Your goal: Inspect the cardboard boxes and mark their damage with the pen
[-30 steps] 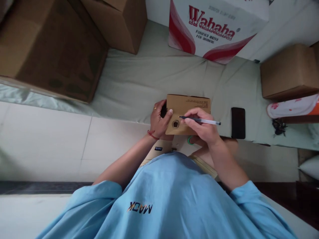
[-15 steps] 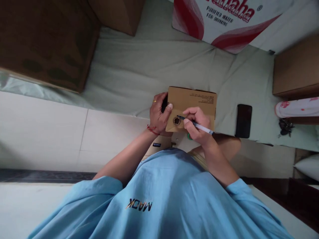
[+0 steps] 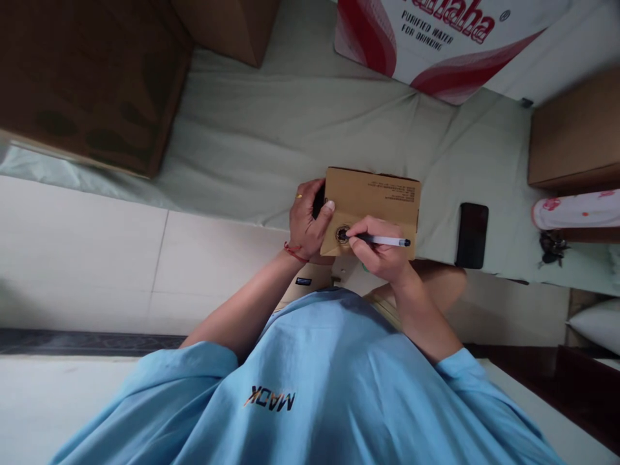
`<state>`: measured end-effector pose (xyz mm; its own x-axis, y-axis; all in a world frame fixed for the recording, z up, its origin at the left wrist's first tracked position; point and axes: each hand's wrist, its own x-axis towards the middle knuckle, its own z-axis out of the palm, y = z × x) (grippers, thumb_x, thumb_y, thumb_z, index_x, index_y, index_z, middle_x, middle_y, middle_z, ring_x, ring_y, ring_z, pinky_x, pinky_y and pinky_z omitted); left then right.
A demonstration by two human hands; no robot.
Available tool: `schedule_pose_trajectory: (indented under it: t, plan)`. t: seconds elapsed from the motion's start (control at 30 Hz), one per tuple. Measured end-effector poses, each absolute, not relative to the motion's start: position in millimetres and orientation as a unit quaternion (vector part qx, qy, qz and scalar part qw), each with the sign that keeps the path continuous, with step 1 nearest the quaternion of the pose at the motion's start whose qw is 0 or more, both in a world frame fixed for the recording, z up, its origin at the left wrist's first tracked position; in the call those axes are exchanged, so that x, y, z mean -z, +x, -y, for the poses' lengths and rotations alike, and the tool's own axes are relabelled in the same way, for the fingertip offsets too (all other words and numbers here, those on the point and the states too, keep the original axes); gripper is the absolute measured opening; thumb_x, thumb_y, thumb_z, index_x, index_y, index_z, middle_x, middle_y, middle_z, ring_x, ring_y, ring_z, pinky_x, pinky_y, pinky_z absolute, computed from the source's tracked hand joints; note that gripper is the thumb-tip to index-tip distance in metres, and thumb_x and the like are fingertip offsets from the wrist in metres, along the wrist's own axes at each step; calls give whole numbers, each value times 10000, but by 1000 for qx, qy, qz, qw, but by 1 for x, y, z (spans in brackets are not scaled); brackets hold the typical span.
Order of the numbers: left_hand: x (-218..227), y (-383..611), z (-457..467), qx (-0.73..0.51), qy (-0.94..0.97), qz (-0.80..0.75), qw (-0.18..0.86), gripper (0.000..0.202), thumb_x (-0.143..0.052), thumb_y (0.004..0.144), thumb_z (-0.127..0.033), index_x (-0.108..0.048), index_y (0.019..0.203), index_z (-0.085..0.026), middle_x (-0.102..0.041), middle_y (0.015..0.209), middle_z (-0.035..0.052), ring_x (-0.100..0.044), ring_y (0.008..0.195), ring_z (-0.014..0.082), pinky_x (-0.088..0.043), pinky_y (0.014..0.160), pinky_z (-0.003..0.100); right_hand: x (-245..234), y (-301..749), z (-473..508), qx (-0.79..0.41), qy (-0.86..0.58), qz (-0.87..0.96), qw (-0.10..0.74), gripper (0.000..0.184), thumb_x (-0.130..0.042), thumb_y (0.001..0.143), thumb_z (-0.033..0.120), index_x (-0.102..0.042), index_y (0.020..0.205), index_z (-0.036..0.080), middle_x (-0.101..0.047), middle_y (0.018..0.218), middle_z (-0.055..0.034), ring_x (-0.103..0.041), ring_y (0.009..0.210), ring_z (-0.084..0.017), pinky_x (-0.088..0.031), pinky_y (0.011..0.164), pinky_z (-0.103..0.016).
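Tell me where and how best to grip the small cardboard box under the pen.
I'd take the small cardboard box by its left side, from the left: thumb on top, fingers along the side, as the left hand does. Its straight edge suits that, and the right hand with the pen covers the lower right.

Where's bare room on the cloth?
Widest: pale green cloth between the leftmost brown cardboard carton and small brown cardboard box. Narrower: from that box to the black rectangular phone. Crowded: further right, around the dark key-like cluster.
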<state>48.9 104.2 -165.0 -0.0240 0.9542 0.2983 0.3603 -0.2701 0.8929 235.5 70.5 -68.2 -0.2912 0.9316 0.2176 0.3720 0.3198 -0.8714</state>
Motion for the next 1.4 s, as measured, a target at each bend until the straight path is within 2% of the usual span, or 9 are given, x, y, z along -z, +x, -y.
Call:
schedule_pose_trajectory:
  t: [0.2, 0.8, 0.97, 1.3, 1.4]
  plan:
    - [164, 49, -104, -497, 633, -511, 301, 605, -470, 1097, -719, -631, 1437, -245, -698, 1351, 122, -660, 1268, 307, -541, 1098, 499, 69, 235, -72, -358, -430, 727, 398, 124, -631, 949, 175, -687, 873, 255, -666, 712, 27, -577, 619, -125, -461, 620, -280]
    - [164, 49, -104, -495, 631, -512, 309, 618, -474, 1087, -733, -626, 1451, -258, -691, 1356, 130, -659, 1279, 320, -536, 1111, 523, 70, 235, -71, -341, -477, 724, 364, 119, -620, 964, 272, -694, 872, 260, -679, 698, 18, -581, 614, -137, -474, 622, -292]
    - [164, 50, -104, -493, 628, -519, 305, 634, -467, 1081, -741, -636, 1444, -249, -698, 1341, 128, -660, 1271, 318, -543, 1101, 509, 69, 235, -71, -352, -460, 726, 370, 110, -623, 952, 239, -692, 868, 255, -637, 661, 31, -553, 591, -130, -443, 602, -285]
    - [166, 50, -104, -505, 629, -508, 303, 610, -488, 1091, -709, -642, 1440, -232, -700, 1334, 130, -661, 1261, 315, -543, 1098, 499, 73, 232, -70, -309, -491, 729, 363, 95, -612, 935, 245, -672, 863, 260, -648, 675, 23, -570, 612, -142, -467, 634, -296]
    - [166, 50, -104, -499, 627, -517, 301, 623, -483, 1084, -724, -645, 1442, -240, -701, 1348, 133, -663, 1267, 314, -546, 1100, 497, 73, 233, -69, -313, -499, 718, 371, 93, -617, 939, 254, -673, 865, 261, -614, 647, 32, -535, 576, -137, -451, 612, -297]
